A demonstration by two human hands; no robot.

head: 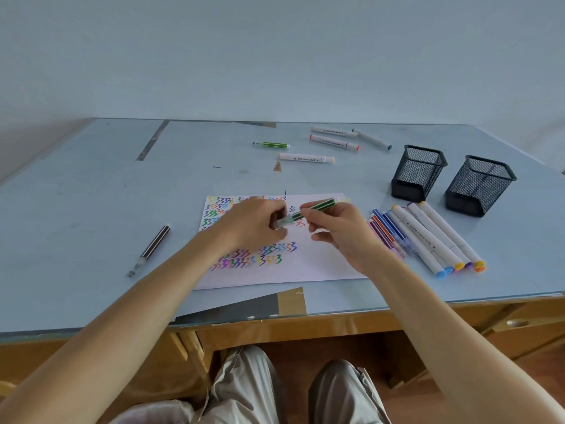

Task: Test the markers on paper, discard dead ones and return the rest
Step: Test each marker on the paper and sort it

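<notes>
Two hands meet over the middle of the frame, and the step in hand looks like capping or uncapping a green-striped marker above the paper.

At the far left of the worktop, a dark striped marker lies alone, well apart from everything else.

Moving right, the left hand has its grip closed on the clear cap at the marker's lower end. I judge from the overlap that cap and barrel touch, but the fingers hide the joint, so I cannot tell whether the cap is seated or coming off.

Next, the right hand pinches the green-striped marker around its barrel, tilted up toward the right, over the rows of coloured zigzags.

To do this well, keep cap and barrel in one line, push or pull straight along the axis, and hold the tip clear of the fingers. If capping, press until it seats fully.

Further right, just beside the paper, a row of markers lies side by side. Beyond them stand two black mesh cups, in the right of the frame. Toward the upper centre, several loose markers lie scattered.
</notes>
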